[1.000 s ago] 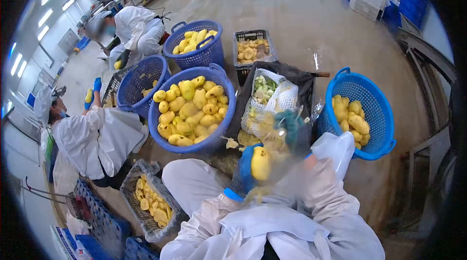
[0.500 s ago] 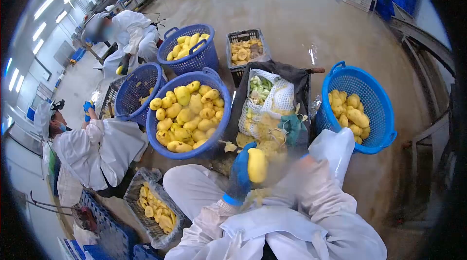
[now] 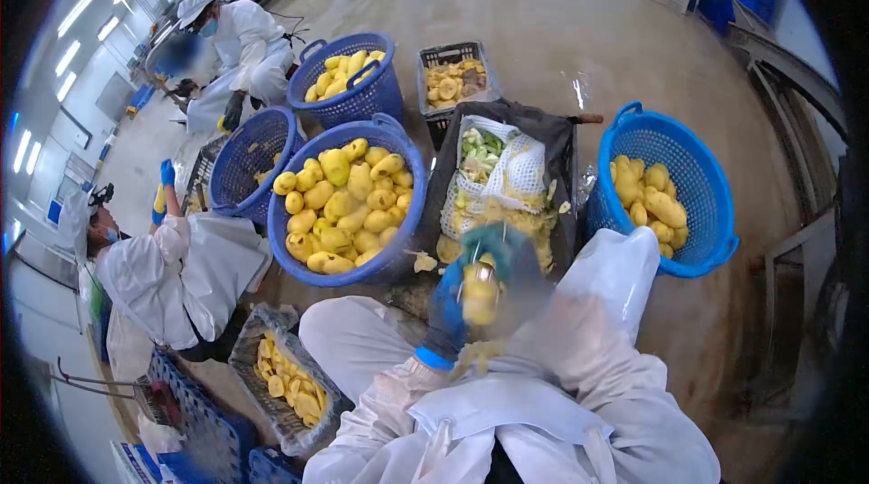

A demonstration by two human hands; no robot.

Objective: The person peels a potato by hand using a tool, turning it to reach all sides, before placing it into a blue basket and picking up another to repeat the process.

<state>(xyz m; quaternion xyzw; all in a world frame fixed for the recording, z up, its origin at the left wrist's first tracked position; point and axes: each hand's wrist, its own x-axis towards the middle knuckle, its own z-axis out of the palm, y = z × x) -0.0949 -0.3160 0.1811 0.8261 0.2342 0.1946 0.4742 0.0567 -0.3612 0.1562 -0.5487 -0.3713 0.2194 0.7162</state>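
Observation:
My left hand (image 3: 445, 305), in a blue glove, is closed around a yellow oval fruit (image 3: 479, 305), held upright above my lap. My right hand (image 3: 503, 250), in a green glove and smeared by motion, reaches over the top of that fruit. Its fingers are closed on a peeler (image 3: 480, 273), whose metallic part lies against the fruit; most of the tool is hidden. Just beyond my hands stands a crate with a dark lining (image 3: 441, 178). White foam netting (image 3: 523, 178), pale green scraps (image 3: 480, 154) and yellow peelings lie in it.
A purple basket (image 3: 412, 229) of yellow fruit stands left, a blue basket (image 3: 718, 185) with similar fruit right. More baskets and a crate of cut pieces (image 3: 490, 90) stand behind. Another crate of slices (image 3: 244, 353) is by my left leg. Co-workers sit at left.
My right hand has swung left and nearer, from over the lined crate onto the fruit. My left hand keeps its hold on the fruit. A co-worker's blue-gloved hand has risen.

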